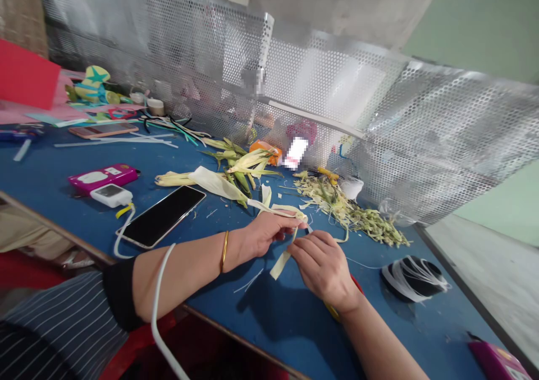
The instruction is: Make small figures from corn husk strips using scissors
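Observation:
My left hand (pixel 264 233) pinches the upper part of a pale leaf strip (pixel 281 263) just above the blue table (pixel 269 324). My right hand (pixel 322 265) is closed on the same strip a little lower, and its loose end hangs down between the two hands. A gold bangle (pixel 225 251) sits on my left wrist. Behind the hands lies a bundle of pale and green leaves (pixel 236 172). To the right of it spreads a heap of leaf trimmings (pixel 349 209).
A black phone (pixel 162 216), a white power bank (pixel 112 195) with cable and a pink case (pixel 103 177) lie at the left. A black spool of white thread (pixel 415 279) sits at the right. A perforated metal screen (pixel 337 94) backs the table. Clutter fills the far left.

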`<action>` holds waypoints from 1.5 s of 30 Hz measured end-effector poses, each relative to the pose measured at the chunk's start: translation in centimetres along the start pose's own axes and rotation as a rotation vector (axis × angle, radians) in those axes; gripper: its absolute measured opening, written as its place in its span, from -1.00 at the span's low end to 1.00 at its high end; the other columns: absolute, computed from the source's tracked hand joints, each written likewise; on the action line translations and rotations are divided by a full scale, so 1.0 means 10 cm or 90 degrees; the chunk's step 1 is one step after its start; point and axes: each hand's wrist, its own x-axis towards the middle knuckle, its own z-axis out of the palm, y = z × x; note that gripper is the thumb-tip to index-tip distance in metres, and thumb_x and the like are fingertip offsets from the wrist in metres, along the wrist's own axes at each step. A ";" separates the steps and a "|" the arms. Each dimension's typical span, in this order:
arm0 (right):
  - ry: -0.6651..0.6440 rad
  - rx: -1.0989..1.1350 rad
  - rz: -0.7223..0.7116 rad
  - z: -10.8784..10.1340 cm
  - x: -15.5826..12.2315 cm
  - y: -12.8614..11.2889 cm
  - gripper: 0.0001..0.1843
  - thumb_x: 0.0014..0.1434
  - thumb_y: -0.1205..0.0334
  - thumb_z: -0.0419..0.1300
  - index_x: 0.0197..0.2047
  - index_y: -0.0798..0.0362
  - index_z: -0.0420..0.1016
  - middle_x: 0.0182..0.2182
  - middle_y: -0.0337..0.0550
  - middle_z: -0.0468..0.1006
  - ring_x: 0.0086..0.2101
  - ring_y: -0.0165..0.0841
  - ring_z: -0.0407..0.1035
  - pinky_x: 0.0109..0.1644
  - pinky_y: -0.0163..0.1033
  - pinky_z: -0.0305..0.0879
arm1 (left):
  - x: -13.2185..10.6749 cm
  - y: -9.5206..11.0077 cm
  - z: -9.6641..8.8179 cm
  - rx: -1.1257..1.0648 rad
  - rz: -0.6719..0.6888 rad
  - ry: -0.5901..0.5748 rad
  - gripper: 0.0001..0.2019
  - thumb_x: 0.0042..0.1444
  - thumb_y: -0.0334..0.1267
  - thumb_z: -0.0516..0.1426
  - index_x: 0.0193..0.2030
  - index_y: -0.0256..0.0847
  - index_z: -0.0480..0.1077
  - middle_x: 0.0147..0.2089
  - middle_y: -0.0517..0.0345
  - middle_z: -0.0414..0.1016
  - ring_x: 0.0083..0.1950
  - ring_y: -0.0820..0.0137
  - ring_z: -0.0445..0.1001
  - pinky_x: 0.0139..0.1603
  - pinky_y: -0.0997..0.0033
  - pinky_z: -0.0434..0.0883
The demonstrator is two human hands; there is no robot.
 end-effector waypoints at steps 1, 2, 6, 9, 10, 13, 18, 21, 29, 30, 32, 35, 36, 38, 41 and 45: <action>-0.005 0.006 -0.002 0.00 -0.01 0.00 -0.71 0.27 0.49 -0.03 -0.17 0.04 0.47 -0.35 -0.09 0.60 -0.36 -0.31 0.44 -0.09 -0.12 0.26 | 0.01 0.00 0.00 -0.005 -0.001 0.000 -0.75 -0.26 -0.32 0.39 -0.38 -0.30 0.51 -0.32 0.17 0.50 -0.41 0.60 0.30 -0.48 0.60 0.11; -0.005 0.012 -0.003 0.00 -0.02 0.00 -0.70 0.27 0.48 -0.03 -0.13 0.03 0.47 -0.32 -0.09 0.60 -0.34 -0.31 0.44 -0.09 -0.12 0.27 | 0.01 0.01 -0.01 -0.010 -0.002 -0.003 -0.75 -0.24 -0.32 0.38 -0.36 -0.29 0.51 -0.31 0.17 0.51 -0.40 0.59 0.32 -0.45 0.60 0.15; 0.114 -0.007 0.192 0.02 -0.08 0.10 -0.72 0.29 0.38 0.05 0.05 0.02 0.41 -0.15 0.01 0.58 -0.14 -0.22 0.44 -0.05 -0.11 0.28 | 0.01 0.05 -0.03 -0.015 -0.022 -0.033 -0.80 -0.15 -0.29 0.35 -0.35 -0.30 0.51 -0.37 0.16 0.52 -0.39 0.55 0.40 -0.37 0.59 0.29; 0.150 0.058 0.459 0.05 -0.12 0.21 -0.79 0.29 0.19 0.12 -0.05 0.01 0.47 -0.13 0.01 0.57 -0.10 -0.13 0.42 -0.05 -0.07 0.27 | -0.02 0.08 -0.03 0.002 -0.045 -0.071 -0.79 -0.15 -0.31 0.35 -0.33 -0.30 0.51 -0.37 0.12 0.55 -0.35 0.47 0.50 -0.28 0.54 0.39; 0.127 0.129 0.514 0.07 -0.13 0.25 -0.80 0.28 0.14 0.12 -0.11 0.00 0.49 -0.17 -0.03 0.59 -0.12 -0.14 0.43 -0.08 -0.09 0.28 | -0.03 0.09 -0.03 0.009 -0.052 -0.082 -0.78 -0.15 -0.32 0.35 -0.31 -0.30 0.51 -0.36 0.10 0.56 -0.35 0.45 0.52 -0.26 0.52 0.41; 0.064 0.339 0.593 0.11 -0.12 0.28 -0.77 0.27 0.06 0.11 -0.24 0.00 0.51 -0.32 -0.16 0.60 -0.27 -0.23 0.45 -0.19 -0.21 0.28 | -0.02 0.09 -0.04 0.011 -0.069 -0.095 -0.77 -0.12 -0.32 0.33 -0.28 -0.30 0.51 -0.37 0.08 0.58 -0.38 0.44 0.54 -0.28 0.48 0.46; 0.063 0.239 0.578 0.11 -0.10 0.17 -0.73 0.29 0.10 0.10 -0.38 0.02 0.47 -0.48 -0.24 0.53 -0.41 -0.34 0.37 -0.27 -0.27 0.20 | 0.01 0.05 -0.04 -0.010 -0.086 -0.067 -0.84 -0.09 -0.32 0.32 -0.36 -0.34 0.51 -0.43 0.15 0.51 -0.45 0.50 0.46 -0.30 0.46 0.48; 0.048 0.070 0.446 0.08 -0.08 0.12 -0.77 0.33 0.22 0.07 -0.33 0.03 0.48 -0.44 -0.21 0.56 -0.38 -0.33 0.40 -0.15 -0.21 0.16 | 0.00 0.02 -0.01 0.010 -0.054 -0.049 -0.83 -0.11 -0.31 0.35 -0.39 -0.34 0.51 -0.47 0.20 0.46 -0.49 0.55 0.39 -0.36 0.49 0.44; -0.006 -0.016 0.250 -0.04 0.00 0.07 -0.70 0.32 0.34 0.03 -0.45 0.05 0.41 -0.59 -0.24 0.43 -0.51 -0.38 0.28 -0.19 -0.18 0.12 | 0.02 -0.04 0.00 0.028 0.040 -0.028 -0.68 -0.23 -0.16 0.42 -0.40 -0.34 0.50 -0.47 0.22 0.44 -0.50 0.60 0.32 -0.40 0.51 0.36; -0.005 0.001 0.251 -0.05 0.00 0.07 -0.72 0.31 0.34 0.03 -0.43 0.05 0.42 -0.57 -0.23 0.43 -0.50 -0.38 0.29 -0.18 -0.17 0.13 | 0.03 -0.03 -0.01 0.033 0.043 -0.031 -0.66 -0.24 -0.15 0.42 -0.40 -0.34 0.50 -0.47 0.21 0.45 -0.50 0.59 0.32 -0.40 0.50 0.36; 0.018 0.033 0.289 -0.08 -0.01 0.09 -0.78 0.31 0.28 0.05 -0.34 0.06 0.46 -0.52 -0.21 0.47 -0.44 -0.35 0.34 -0.16 -0.16 0.14 | 0.03 -0.02 -0.02 0.057 0.047 -0.045 -0.65 -0.23 -0.11 0.41 -0.41 -0.34 0.49 -0.48 0.21 0.44 -0.50 0.58 0.33 -0.41 0.49 0.36; 0.098 0.078 0.449 -0.08 -0.04 0.15 -0.74 0.30 0.11 0.06 -0.18 0.05 0.52 -0.32 -0.09 0.54 -0.25 -0.24 0.41 -0.11 -0.14 0.19 | -0.01 0.02 -0.02 0.153 0.057 -0.111 -0.65 -0.16 -0.04 0.37 -0.44 -0.31 0.47 -0.50 0.22 0.43 -0.53 0.57 0.33 -0.45 0.49 0.34; 0.110 0.112 0.512 -0.08 -0.05 0.18 -0.70 0.29 0.05 0.06 -0.18 0.04 0.54 -0.26 -0.06 0.55 -0.20 -0.21 0.41 -0.10 -0.13 0.21 | -0.03 0.02 -0.02 0.194 0.057 -0.146 -0.66 -0.13 -0.03 0.34 -0.44 -0.30 0.46 -0.49 0.21 0.44 -0.53 0.56 0.34 -0.47 0.50 0.34; 0.089 0.243 0.625 -0.05 -0.07 0.23 -0.64 0.25 -0.05 0.09 -0.28 0.02 0.57 -0.27 -0.06 0.57 -0.20 -0.19 0.42 -0.12 -0.14 0.24 | -0.07 0.03 -0.01 0.265 0.048 -0.219 -0.68 -0.06 -0.02 0.30 -0.43 -0.29 0.46 -0.45 0.18 0.48 -0.50 0.54 0.38 -0.47 0.51 0.34; 0.019 0.541 0.741 -0.02 -0.05 0.25 -0.61 0.11 -0.12 0.20 -0.43 0.06 0.55 -0.47 -0.15 0.54 -0.40 -0.28 0.39 -0.29 -0.19 0.24 | -0.11 0.01 0.00 0.302 0.012 -0.296 -0.73 -0.05 -0.08 0.30 -0.38 -0.28 0.48 -0.38 0.15 0.52 -0.46 0.51 0.45 -0.40 0.48 0.41; 0.062 0.739 0.815 -0.03 0.00 0.19 -0.67 -0.10 -0.01 0.39 -0.40 0.08 0.54 -0.55 -0.25 0.50 -0.53 -0.40 0.30 -0.40 -0.26 0.18 | -0.08 -0.05 -0.01 0.306 -0.006 -0.296 -0.78 -0.07 -0.17 0.31 -0.38 -0.29 0.48 -0.40 0.14 0.54 -0.43 0.47 0.50 -0.33 0.44 0.46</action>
